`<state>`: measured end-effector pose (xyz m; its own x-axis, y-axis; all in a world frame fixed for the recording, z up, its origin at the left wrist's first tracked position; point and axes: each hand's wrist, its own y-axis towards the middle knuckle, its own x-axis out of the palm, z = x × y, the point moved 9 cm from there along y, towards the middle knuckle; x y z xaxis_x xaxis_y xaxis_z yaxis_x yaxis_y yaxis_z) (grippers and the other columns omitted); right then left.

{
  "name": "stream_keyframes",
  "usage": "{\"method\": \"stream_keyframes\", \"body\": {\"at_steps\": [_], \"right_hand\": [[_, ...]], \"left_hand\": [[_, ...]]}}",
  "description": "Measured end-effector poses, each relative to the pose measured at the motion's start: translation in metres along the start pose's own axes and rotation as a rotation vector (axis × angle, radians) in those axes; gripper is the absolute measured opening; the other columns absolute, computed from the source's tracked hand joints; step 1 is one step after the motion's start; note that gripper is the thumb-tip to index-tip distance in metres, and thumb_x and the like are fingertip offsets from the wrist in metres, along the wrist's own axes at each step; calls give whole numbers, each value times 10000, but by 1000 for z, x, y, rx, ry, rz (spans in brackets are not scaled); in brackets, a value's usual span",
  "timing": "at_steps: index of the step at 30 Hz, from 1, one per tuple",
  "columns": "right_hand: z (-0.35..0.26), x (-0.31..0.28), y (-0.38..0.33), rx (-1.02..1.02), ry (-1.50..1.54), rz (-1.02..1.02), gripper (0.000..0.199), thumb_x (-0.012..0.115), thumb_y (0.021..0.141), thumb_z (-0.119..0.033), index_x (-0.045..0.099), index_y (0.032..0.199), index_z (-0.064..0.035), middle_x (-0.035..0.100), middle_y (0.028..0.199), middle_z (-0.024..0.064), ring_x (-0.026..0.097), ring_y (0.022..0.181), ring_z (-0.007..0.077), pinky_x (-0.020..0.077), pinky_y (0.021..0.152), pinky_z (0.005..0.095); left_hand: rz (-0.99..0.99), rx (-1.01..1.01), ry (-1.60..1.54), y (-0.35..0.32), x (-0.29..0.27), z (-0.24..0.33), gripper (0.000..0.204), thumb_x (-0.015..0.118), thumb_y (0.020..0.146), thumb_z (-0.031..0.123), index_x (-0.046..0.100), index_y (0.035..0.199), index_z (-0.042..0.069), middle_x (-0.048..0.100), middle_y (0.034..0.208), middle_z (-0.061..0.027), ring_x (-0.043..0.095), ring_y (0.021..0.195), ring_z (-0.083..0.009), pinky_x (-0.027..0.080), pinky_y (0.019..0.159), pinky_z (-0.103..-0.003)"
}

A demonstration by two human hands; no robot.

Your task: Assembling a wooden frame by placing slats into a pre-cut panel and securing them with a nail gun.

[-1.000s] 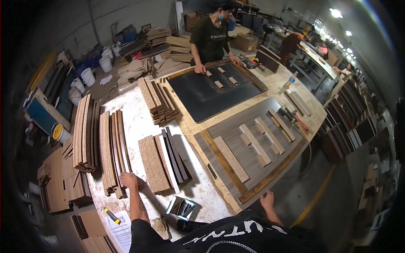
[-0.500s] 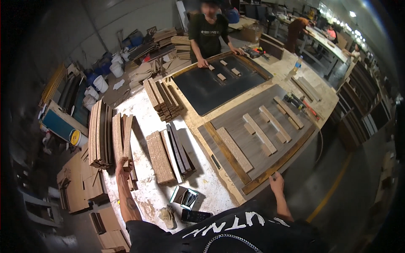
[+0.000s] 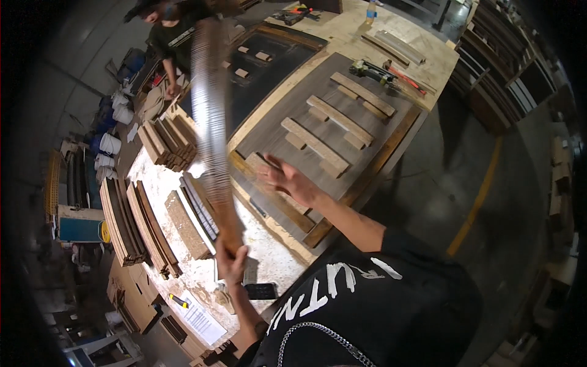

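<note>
Long strip [image 3: 211,116] lifted from stack [image 3: 153,227] since earlier frame; left hand [image 3: 232,262] grips lower end, strip blurred, raised above table [image 3: 275,260]. Right hand [image 3: 287,179] wide over grey-brown panel [image 3: 296,107]; contact unclear.

I'm looking in on a woodworking workshop: stacked wooden strips [image 3: 121,221], a wood-grain panel [image 3: 267,133] on the tabletop [image 3: 343,38], white buckets [image 3: 110,144].

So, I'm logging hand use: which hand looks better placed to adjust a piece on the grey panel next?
Probably the right hand: it looks open and appears over the grey panel. The left hand, farther left, is occupied, gripping a long blurred strip.
</note>
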<state>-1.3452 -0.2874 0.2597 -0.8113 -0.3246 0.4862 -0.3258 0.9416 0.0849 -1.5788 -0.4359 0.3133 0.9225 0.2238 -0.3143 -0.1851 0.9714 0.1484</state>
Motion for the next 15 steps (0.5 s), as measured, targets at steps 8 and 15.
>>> {"method": "stream_keyframes", "body": {"at_steps": [8,15], "right_hand": [[27,-324,-98,117,106,843,508,646,926,-477,650,1052,14,708,853,104,689,853,221,573,809,379],[-124,-466,-198,-110,101,1159,431,694,907,-283,517,1224,-51,616,1111,173,670,918,316,584,752,435]], "left_hand": [[-345,301,515,-17,283,7,246,682,907,208,600,1037,16,626,888,-192,620,802,-405,502,692,-453],[-538,277,642,-20,311,-21,415,747,840,280,533,1081,20,614,964,-172,606,928,-381,507,790,-447]]}}
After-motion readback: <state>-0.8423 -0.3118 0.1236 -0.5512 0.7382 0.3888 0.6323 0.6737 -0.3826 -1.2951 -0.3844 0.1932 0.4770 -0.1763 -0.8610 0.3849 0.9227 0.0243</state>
